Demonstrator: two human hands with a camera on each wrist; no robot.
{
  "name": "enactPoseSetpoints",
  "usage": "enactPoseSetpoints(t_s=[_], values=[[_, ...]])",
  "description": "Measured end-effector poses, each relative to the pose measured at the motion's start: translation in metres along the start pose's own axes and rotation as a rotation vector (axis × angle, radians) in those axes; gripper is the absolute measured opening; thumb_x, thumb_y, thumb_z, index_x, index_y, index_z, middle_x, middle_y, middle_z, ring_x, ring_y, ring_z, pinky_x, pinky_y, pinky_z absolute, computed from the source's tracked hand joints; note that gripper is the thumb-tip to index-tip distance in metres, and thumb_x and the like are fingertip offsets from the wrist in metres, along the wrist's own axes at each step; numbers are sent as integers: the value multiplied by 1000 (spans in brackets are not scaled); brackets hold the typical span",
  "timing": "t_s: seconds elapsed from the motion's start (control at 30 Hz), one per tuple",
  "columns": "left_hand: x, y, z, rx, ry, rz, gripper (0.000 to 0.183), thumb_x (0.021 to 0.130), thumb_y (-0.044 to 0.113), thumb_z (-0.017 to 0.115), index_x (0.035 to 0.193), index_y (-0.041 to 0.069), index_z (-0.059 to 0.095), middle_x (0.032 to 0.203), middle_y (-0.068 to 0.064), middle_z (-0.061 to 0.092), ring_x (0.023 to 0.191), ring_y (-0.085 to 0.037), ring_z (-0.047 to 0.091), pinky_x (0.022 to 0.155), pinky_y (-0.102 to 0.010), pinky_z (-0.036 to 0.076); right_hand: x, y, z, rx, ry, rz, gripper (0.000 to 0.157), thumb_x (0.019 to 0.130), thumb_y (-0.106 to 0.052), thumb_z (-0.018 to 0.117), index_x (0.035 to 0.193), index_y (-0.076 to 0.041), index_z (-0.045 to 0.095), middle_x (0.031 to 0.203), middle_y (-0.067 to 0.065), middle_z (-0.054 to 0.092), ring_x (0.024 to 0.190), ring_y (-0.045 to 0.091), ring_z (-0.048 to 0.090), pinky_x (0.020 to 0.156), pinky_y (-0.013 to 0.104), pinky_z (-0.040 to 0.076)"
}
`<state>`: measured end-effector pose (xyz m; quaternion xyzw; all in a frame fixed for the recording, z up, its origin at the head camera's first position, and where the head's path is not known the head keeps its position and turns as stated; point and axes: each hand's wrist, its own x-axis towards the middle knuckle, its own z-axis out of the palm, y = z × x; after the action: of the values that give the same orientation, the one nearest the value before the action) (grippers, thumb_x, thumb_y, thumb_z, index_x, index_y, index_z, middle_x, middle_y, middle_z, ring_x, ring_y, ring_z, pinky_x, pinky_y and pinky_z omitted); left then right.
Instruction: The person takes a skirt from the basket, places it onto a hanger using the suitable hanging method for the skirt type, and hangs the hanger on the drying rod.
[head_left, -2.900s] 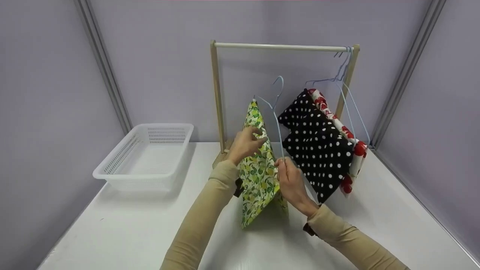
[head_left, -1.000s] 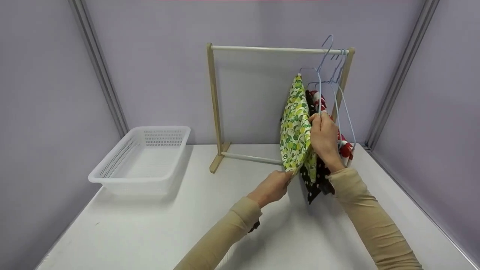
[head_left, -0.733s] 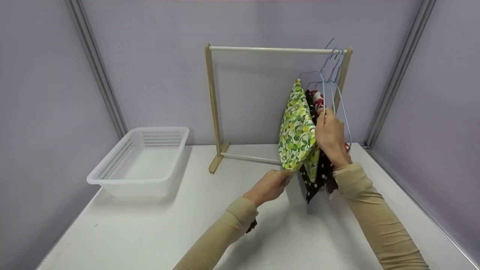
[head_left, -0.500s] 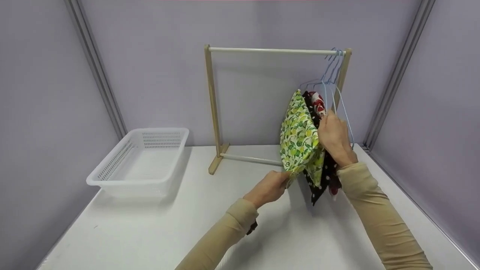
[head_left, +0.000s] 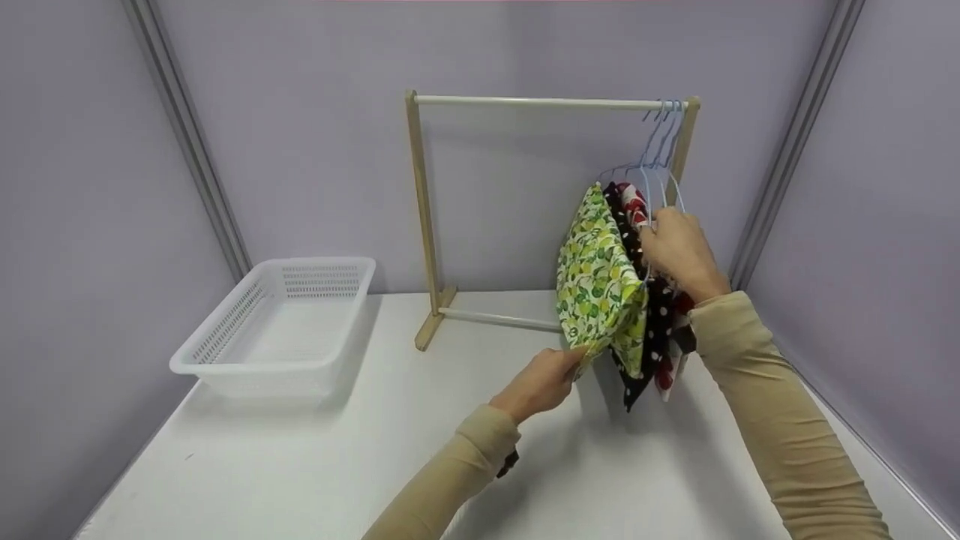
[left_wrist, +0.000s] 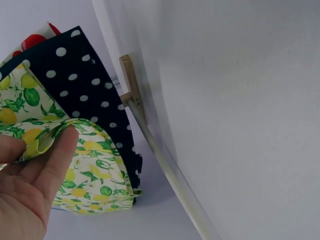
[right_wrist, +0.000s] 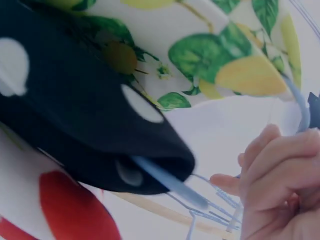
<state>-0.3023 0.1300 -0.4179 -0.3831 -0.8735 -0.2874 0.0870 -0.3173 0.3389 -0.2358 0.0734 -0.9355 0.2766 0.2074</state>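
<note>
A lemon-print cloth (head_left: 596,274) hangs folded over a pale blue wire hanger (head_left: 646,187), which is hooked on the rack's rail. My left hand (head_left: 540,381) pinches the cloth's lower near corner; in the left wrist view, thumb and fingers (left_wrist: 59,160) close on its edge. My right hand (head_left: 682,247) is at the near side of that hanger, fingers bent. In the right wrist view the wire passes behind my right hand (right_wrist: 285,180), so its hold is hidden. Beside the lemon cloth hang a black polka-dot cloth (head_left: 637,382) and a red-and-white cloth (head_left: 632,201) on similar hangers.
The rack has a white top rail (head_left: 525,100) and wooden posts (head_left: 421,202), with a white lower bar (head_left: 499,319). A white perforated plastic basket (head_left: 259,367) stands to the left on the white table (head_left: 300,472). Grey panels enclose the back and sides.
The lemon cloth on its hanger has moved right and up onto the rail beside the other two. My left hand has gone from its upper part to its lower corner. Lately my right hand shifted rightward.
</note>
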Motion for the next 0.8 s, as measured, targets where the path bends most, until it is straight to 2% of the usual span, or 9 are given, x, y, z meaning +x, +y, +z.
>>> enactPoseSetpoints(t_s=[0.1,0.2,0.3,0.43,0.6,0.7,0.8], values=[[0,0,2,9,16,12,17,102,4,45,100,12,60,74,2,54,65,-9,46,60,-20,39,-1,1,-3,2,-16,3,26,98,-10,39,100,7,58,66,12,64,44,15,55,41,29,45],[-1,0,4,9,28,-4,24,102,4,45,117,13,62,82,-2,64,70,-9,54,64,-20,45,-3,3,-2,27,-14,12,27,97,-8,37,105,8,57,65,12,64,42,14,55,39,29,46],[-2,1,6,17,21,-35,40,101,1,46,138,15,54,102,-7,72,88,-12,66,78,-22,54,-5,3,0,46,5,24,35,97,-8,38,123,10,53,66,13,65,42,13,55,38,28,47],[-4,3,7,38,10,-54,48,100,2,48,146,17,47,115,-9,71,103,-19,68,87,-27,55,-6,2,4,15,57,7,47,99,-12,45,140,12,42,65,13,64,42,12,54,40,27,46],[-5,2,8,93,4,-7,54,102,7,47,153,16,32,109,-11,71,94,-20,69,83,-29,56,-10,2,8,-50,185,-48,46,96,-13,53,135,11,49,60,10,56,45,19,50,46,33,42],[-6,2,10,123,-14,6,61,103,11,47,157,15,20,107,-11,70,89,-19,69,82,-29,56,-13,2,11,-40,246,-73,43,94,-11,57,131,10,51,73,17,61,61,31,57,58,42,47],[-8,3,9,127,-25,-10,62,104,16,47,158,16,16,114,-12,68,95,-20,69,86,-30,55,-18,1,18,-4,300,-97,36,93,-11,61,123,9,54,91,24,60,79,39,58,69,49,47]])
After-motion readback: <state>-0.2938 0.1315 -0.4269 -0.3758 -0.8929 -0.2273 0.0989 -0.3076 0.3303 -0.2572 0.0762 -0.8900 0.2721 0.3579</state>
